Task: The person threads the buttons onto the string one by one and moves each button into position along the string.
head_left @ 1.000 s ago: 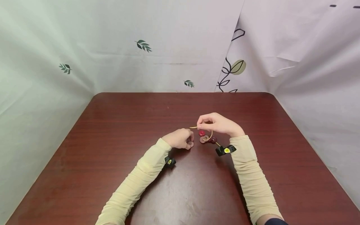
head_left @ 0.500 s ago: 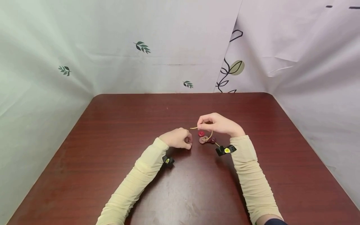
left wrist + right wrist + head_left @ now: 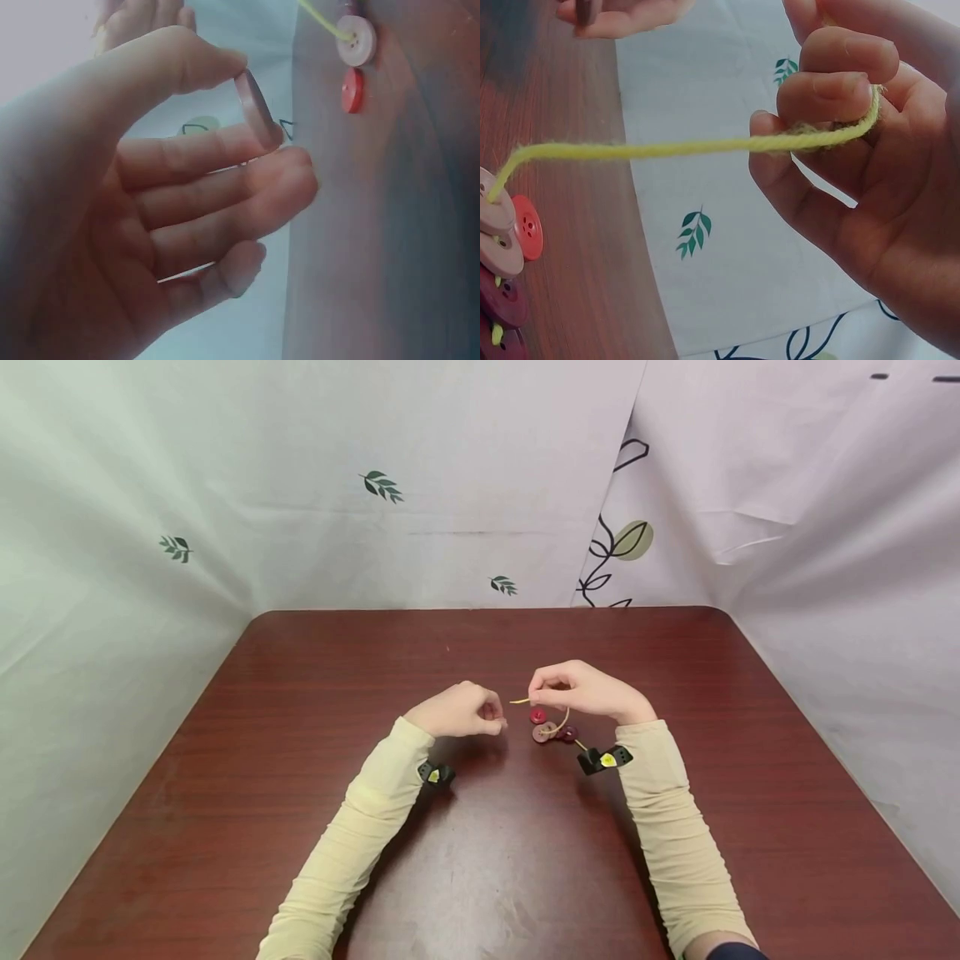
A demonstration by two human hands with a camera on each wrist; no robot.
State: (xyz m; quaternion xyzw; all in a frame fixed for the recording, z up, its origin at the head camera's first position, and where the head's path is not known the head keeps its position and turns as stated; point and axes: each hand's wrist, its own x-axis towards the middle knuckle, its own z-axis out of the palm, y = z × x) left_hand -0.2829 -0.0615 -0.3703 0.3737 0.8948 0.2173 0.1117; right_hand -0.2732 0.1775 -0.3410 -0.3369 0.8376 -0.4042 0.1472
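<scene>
My left hand (image 3: 459, 710) pinches a pinkish-brown button (image 3: 256, 109) on edge between thumb and index finger, raised over the table. To its right, my right hand (image 3: 585, 691) holds a yellow string (image 3: 682, 148) near one end, and a short tip of it points toward the left hand in the head view. From the curled fingers the string runs down to threaded buttons on the table: pale pink ones (image 3: 501, 255) and dark maroon ones (image 3: 502, 300). A loose red button (image 3: 537, 715) lies right beside the threaded ones.
The dark red-brown wooden table (image 3: 360, 668) has rounded far corners. White cloth (image 3: 450, 460) with leaf prints hangs behind and along both sides. A black wrist camera (image 3: 603, 760) sits under the right sleeve, close to the threaded buttons.
My left hand has picked the pinkish-brown button off the table and moved up and slightly left with it. The right hand and the string have barely moved.
</scene>
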